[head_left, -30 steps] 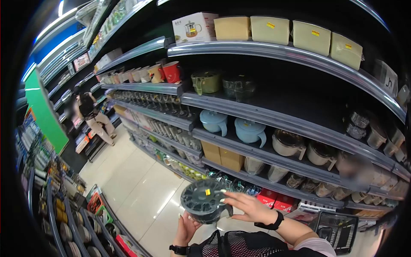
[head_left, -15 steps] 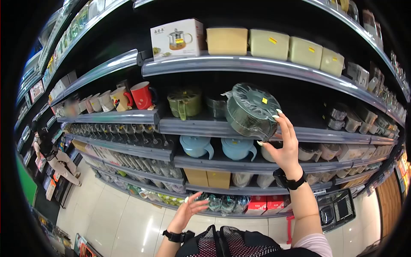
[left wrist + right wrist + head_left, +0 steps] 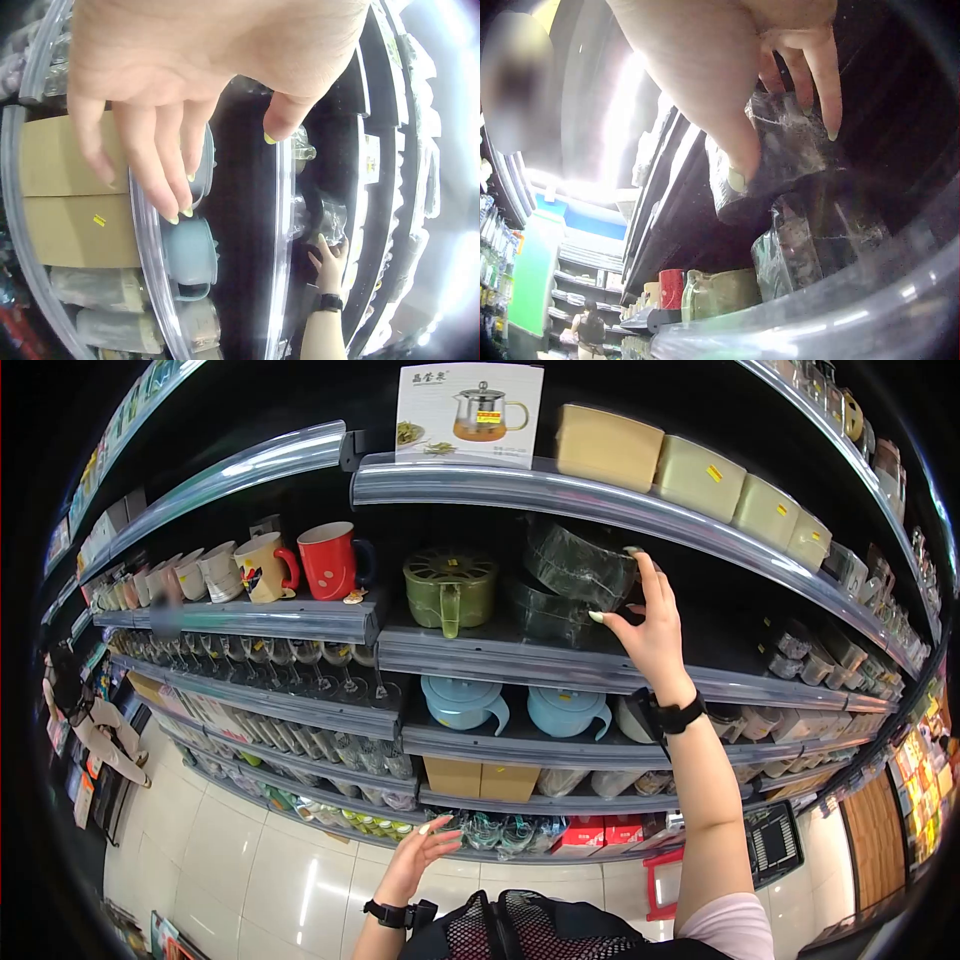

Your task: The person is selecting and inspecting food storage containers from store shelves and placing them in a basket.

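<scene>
Right hand (image 3: 727, 71), gripping upper wrapped pot (image 3: 791, 146). Lower wrapped pot (image 3: 791, 251) and green pot (image 3: 726, 292), behind shelf's front edge (image 3: 802, 331)

Teapot box (image 3: 468, 415): three Chinese characters at the upper left of the front, seemingly 晶莹泉; the finer print at lower right is too small to read.
Teapot box's yellow sticker (image 3: 489, 417): a line of print across the pictured pot, not legible.
Pale canisters (image 3: 700, 472): yellow stickers (image 3: 714, 473) on three fronts, their marks too small to make out.
Green handled pot (image 3: 450, 595): yellow lid sticker (image 3: 453, 562), wording unreadable.
Cardboard box (image 3: 75, 232): yellow label (image 3: 99, 220) with dark strokes, unclear in the left wrist view.
Red boxes (image 3: 578, 837): pale lettering, too blurred to read.
</scene>
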`<control>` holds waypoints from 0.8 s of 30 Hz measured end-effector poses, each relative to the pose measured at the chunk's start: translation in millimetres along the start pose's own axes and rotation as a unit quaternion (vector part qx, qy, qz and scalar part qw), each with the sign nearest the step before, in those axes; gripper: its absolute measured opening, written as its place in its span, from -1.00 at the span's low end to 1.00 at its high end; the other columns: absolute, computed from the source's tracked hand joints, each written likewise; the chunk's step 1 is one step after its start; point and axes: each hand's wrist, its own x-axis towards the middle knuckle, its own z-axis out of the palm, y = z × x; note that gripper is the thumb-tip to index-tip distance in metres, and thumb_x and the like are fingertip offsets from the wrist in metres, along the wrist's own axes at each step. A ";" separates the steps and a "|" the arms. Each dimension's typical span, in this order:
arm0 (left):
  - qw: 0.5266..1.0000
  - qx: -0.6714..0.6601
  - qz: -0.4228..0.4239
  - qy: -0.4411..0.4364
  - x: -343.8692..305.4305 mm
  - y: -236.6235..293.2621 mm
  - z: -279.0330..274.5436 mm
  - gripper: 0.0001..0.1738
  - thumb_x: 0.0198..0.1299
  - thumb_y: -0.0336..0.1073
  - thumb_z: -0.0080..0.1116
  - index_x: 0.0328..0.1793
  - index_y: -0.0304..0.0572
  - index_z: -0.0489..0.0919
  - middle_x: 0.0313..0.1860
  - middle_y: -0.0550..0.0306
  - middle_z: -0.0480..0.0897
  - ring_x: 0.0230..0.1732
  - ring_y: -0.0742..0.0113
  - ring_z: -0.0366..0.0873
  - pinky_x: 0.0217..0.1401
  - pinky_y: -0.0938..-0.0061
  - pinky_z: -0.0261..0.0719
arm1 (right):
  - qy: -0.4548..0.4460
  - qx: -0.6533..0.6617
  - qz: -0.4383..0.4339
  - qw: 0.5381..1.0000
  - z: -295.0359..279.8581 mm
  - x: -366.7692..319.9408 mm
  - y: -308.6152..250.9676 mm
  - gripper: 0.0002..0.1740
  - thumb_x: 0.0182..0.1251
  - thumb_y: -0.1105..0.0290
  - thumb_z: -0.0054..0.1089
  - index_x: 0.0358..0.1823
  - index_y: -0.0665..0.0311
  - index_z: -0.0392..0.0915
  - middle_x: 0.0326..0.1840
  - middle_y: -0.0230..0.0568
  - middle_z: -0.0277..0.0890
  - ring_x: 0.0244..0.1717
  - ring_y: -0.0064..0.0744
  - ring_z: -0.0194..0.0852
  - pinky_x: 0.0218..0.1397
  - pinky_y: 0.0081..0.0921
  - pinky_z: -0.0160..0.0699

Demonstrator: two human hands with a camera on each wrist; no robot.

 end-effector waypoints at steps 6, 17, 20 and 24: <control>1.000 -0.008 -0.022 -0.005 -19.9 -1.1 -20.4 -0.36 0.41 -0.01 -0.09 0.43 -0.35 0.33 0.19 -0.21 0.59 0.21 0.07 0.58 0.38 0.26 0.37 | -0.044 -0.099 -0.031 0.994 24.4 22.7 8.4 -0.02 -0.17 0.42 0.52 0.41 0.03 0.28 0.36 -0.18 0.33 0.22 -0.01 0.39 0.13 -0.29 0.60; 0.992 -0.033 -0.017 0.123 -29.0 -18.5 -65.5 -0.44 0.45 -0.05 -0.16 0.36 -0.36 0.42 0.12 -0.17 0.63 0.15 0.15 0.61 0.29 0.35 0.44 | 0.006 -0.102 -0.018 0.995 24.3 -16.2 -7.7 0.12 -0.03 0.35 0.50 0.55 0.26 -0.02 0.51 0.11 0.11 0.49 0.12 0.07 0.50 -0.17 0.13; 0.990 -0.016 -0.036 0.133 -23.8 -19.6 -73.9 -0.45 0.45 -0.06 -0.17 0.35 -0.35 0.43 0.12 -0.16 0.63 0.15 0.16 0.61 0.29 0.37 0.43 | 0.087 -0.149 0.064 0.983 31.0 -66.4 17.2 -0.20 0.26 0.22 0.28 0.49 0.22 0.14 0.50 0.02 0.14 0.50 0.05 0.08 0.55 0.04 -0.11; 0.994 0.005 -0.053 0.098 -16.6 -21.6 -83.1 -0.47 0.45 -0.05 -0.14 0.33 -0.30 0.46 0.12 -0.13 0.64 0.15 0.21 0.60 0.29 0.37 0.41 | 0.046 -0.271 0.053 0.960 38.3 -108.1 49.2 -0.46 0.34 0.25 0.15 0.33 0.19 0.36 0.41 -0.09 0.28 0.48 -0.02 0.13 0.57 0.10 -0.27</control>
